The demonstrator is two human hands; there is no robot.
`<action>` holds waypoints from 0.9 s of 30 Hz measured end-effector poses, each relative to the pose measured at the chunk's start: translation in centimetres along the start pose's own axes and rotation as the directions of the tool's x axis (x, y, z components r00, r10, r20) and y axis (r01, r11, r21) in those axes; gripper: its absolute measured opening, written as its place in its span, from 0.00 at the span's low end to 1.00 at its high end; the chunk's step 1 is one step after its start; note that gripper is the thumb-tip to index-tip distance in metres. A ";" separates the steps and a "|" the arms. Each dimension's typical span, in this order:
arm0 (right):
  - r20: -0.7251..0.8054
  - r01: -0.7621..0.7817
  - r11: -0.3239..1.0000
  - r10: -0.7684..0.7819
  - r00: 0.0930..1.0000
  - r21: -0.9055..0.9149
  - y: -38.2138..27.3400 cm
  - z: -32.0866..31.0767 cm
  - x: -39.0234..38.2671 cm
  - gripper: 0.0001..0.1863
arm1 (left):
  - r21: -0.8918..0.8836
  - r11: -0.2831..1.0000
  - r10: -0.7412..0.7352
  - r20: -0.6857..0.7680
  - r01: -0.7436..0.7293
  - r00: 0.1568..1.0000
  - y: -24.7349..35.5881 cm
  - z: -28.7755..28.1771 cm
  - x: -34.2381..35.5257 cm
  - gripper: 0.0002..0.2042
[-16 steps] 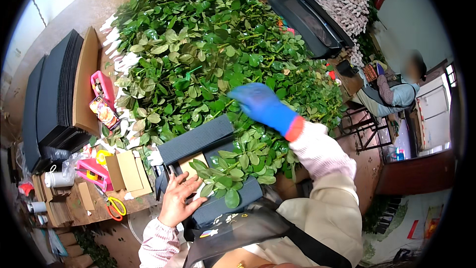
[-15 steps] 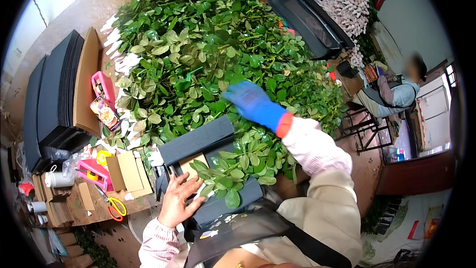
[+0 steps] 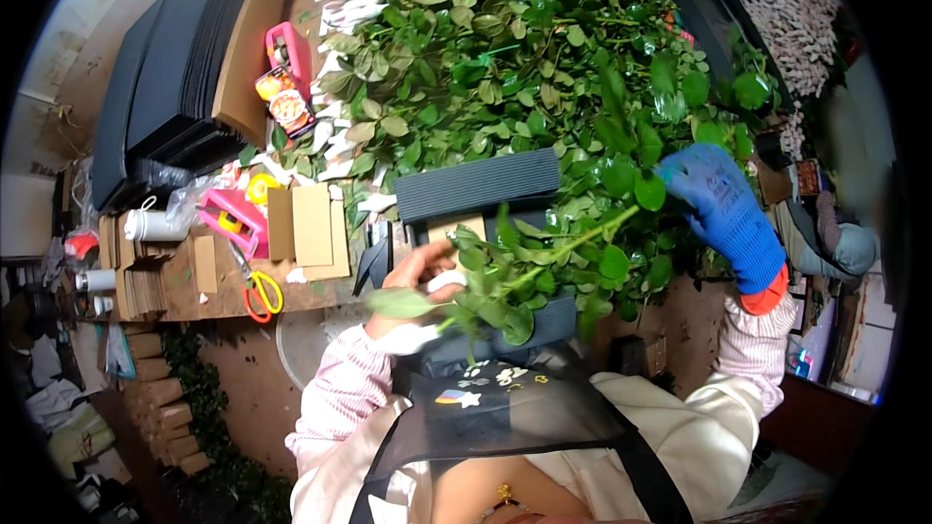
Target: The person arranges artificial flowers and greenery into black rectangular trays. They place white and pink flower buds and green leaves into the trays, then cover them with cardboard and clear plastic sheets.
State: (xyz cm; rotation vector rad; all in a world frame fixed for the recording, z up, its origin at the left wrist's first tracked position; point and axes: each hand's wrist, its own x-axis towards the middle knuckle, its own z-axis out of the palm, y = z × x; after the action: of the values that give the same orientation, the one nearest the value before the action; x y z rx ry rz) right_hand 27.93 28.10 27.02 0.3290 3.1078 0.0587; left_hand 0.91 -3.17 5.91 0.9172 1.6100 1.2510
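My right hand in a blue glove is closed on a long leafy stem that slants across my front, a white-wrapped head at its lower end. Behind those leaves is my bare left hand, its fingers curled by a small white piece; exactly what it grips is hidden. A dark corrugated cardboard piece lies open beyond my hands, tan card showing inside. A thick pile of leafy stems covers the table, white heads along its left edge. Black scissors lie left of my hands.
At left are stacked dark boards, pink tape dispensers, tan card, yellow-handled scissors and a white cup. A dark case stands back right. A co-worker is partly visible at far right.
My right hand has moved rightward from the pile and now has a raised stem in it. My left hand's fingers are more curled, behind leaves. My view has shifted, showing more floor and body.
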 end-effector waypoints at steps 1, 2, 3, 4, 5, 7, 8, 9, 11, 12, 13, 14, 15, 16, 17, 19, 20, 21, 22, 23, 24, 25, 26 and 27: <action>0.144 -0.054 0.998 0.056 0.988 -0.019 0.5 0.9 -1.1 0.27 | -0.071 0.995 0.068 0.014 -0.067 0.998 -0.4 -0.2 0.4 0.33; 0.284 -0.102 0.994 0.111 0.952 -0.045 0.9 2.3 -2.1 0.25 | -0.142 0.981 0.137 0.021 -0.132 0.990 -0.9 -0.5 0.5 0.37; 0.304 -0.130 0.991 0.134 0.943 -0.034 1.3 3.5 -3.0 0.24 | 0.062 0.989 0.133 0.024 -0.135 0.991 -0.9 -0.8 0.5 0.40; 0.326 -0.163 0.986 0.164 0.931 -0.031 1.6 4.5 -3.8 0.23 | -0.032 0.973 0.229 0.012 -0.229 0.973 -1.8 -0.4 1.0 0.43; 0.347 -0.195 0.980 0.193 0.918 -0.028 1.9 5.3 -4.6 0.22 | -0.075 0.973 0.221 0.007 -0.220 0.975 -2.5 -0.3 1.1 0.44; 0.372 -0.248 0.969 0.228 0.900 0.005 2.3 6.9 -5.8 0.20 | -0.097 0.971 0.219 -0.011 -0.219 0.976 -2.4 -0.2 1.1 0.46; 0.386 -0.274 0.961 0.245 0.889 0.021 2.3 7.5 -6.4 0.19 | -0.081 0.970 0.227 -0.014 -0.227 0.974 -2.1 -0.2 1.1 0.47; 0.351 -0.255 0.966 0.223 0.909 0.045 2.2 8.2 -6.8 0.16 | -0.065 0.970 0.233 -0.018 -0.234 0.972 -2.0 -0.2 1.0 0.47; 0.381 -0.294 0.954 0.251 0.890 0.058 1.7 9.1 -7.2 0.15 | 0.004 0.959 0.284 -0.032 -0.284 0.958 -1.9 -0.3 1.0 0.48; 0.398 -0.314 0.947 0.265 0.878 0.064 1.5 9.6 -7.5 0.14 | 0.037 0.951 0.308 -0.037 -0.307 0.951 -1.7 -0.1 1.0 0.48; 0.408 -0.320 0.947 0.282 0.868 0.027 1.3 10.2 -7.7 0.14 | 0.039 0.955 0.295 -0.083 -0.293 0.952 -1.3 0.0 0.7 0.44; 0.418 -0.326 0.945 0.301 0.857 -0.010 1.1 10.8 -7.9 0.14 | 0.082 0.961 0.268 -0.050 -0.263 0.962 -1.0 -0.2 0.7 0.42; 0.428 -0.335 0.941 0.322 0.845 -0.046 0.8 11.2 -8.0 0.14 | 0.126 0.964 0.238 -0.014 -0.234 0.971 -0.6 -0.4 0.9 0.39; 0.436 -0.344 0.935 0.344 0.831 -0.082 0.5 11.4 -8.2 0.14 | 0.171 0.963 0.206 0.021 -0.207 0.978 -0.2 -0.5 1.0 0.36; 0.381 -0.343 0.934 0.353 0.855 -0.096 0.1 11.5 -8.3 0.15 | 0.206 0.946 0.252 0.013 -0.250 0.968 0.5 -0.6 0.9 0.29; 0.266 -0.353 0.923 0.383 0.885 -0.155 -0.7 10.6 -7.8 0.16 | 0.259 0.928 0.272 0.017 -0.267 0.962 1.4 -0.5 0.7 0.26; 0.186 -0.381 0.906 0.413 0.891 -0.184 -1.1 10.9 -7.9 0.18 | 0.292 0.910 0.301 0.023 -0.294 0.953 1.4 -0.5 0.6 0.25; 0.102 -0.419 0.881 0.448 0.888 -0.221 -1.7 12.1 -8.3 0.21 | 0.301 0.907 0.303 0.024 -0.296 0.953 1.7 -0.4 0.5 0.25; 0.018 -0.457 0.855 0.475 0.880 -0.246 -2.2 13.7 -8.6 0.23 | 0.313 0.898 0.313 0.035 -0.308 0.949 2.1 -0.2 0.6 0.26; 0.062 -0.555 0.813 0.571 0.818 -0.175 -3.0 15.3 -8.4 0.25 | 0.334 0.894 0.302 0.048 -0.300 0.952 2.3 -0.1 0.7 0.27; 0.112 -0.645 0.756 0.654 0.748 -0.111 -3.5 17.0 -8.6 0.27 | 0.351 0.889 0.293 0.056 -0.293 0.955 2.2 0.0 0.7 0.27; 0.075 -0.650 0.759 0.651 0.756 -0.035 -3.0 19.7 -9.7 0.28 | 0.368 0.872 0.315 0.083 -0.323 0.945 2.1 0.1 0.9 0.28; 0.036 -0.649 0.760 0.648 0.761 0.037 -2.6 22.3 -10.8 0.28 | 0.374 0.865 0.322 0.098 -0.334 0.942 1.5 0.2 1.3 0.28; -0.033 -0.633 0.765 0.640 0.768 0.118 -2.3 22.5 -10.1 0.28 | 0.397 0.851 0.332 0.103 -0.345 0.938 1.5 0.2 1.2 0.28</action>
State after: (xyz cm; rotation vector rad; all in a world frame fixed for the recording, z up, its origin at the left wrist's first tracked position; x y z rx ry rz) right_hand 37.77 24.57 4.57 1.4042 2.8974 -0.0825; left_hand 0.70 -1.70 7.09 1.5340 1.7730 1.1345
